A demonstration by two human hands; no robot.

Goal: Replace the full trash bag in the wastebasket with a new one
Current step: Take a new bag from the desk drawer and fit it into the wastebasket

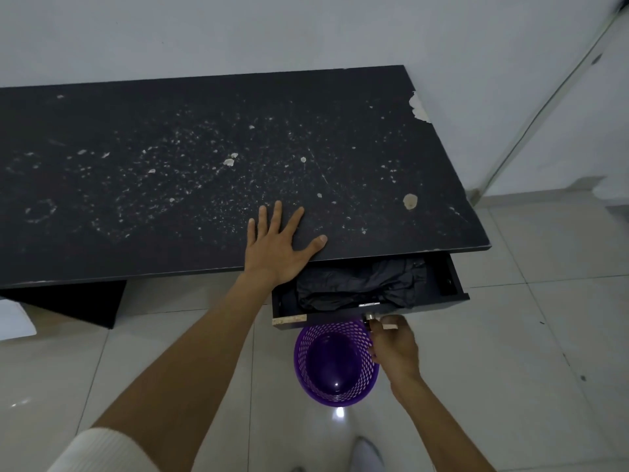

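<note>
Dusty desk (pixel 170 165), front edge: my left hand (pixel 275 247) presses flat for balance; my right hand (pixel 394 345) pinches the drawer knob (pixel 369 316) to reach trash bags (pixel 360 284).

Pretty dim, cool-toned shot overall. One small hot glare spot sits on the floor tiles (pixel 337 413) at lower centre, plus a tinier glint inside the purple wastebasket (pixel 335 362). Straight lines bow toward the edges, wide-angle style. The upper right corner is smeared and blurry; the dark desk top (pixel 170 165) mid-frame looks fairly sharp
</note>
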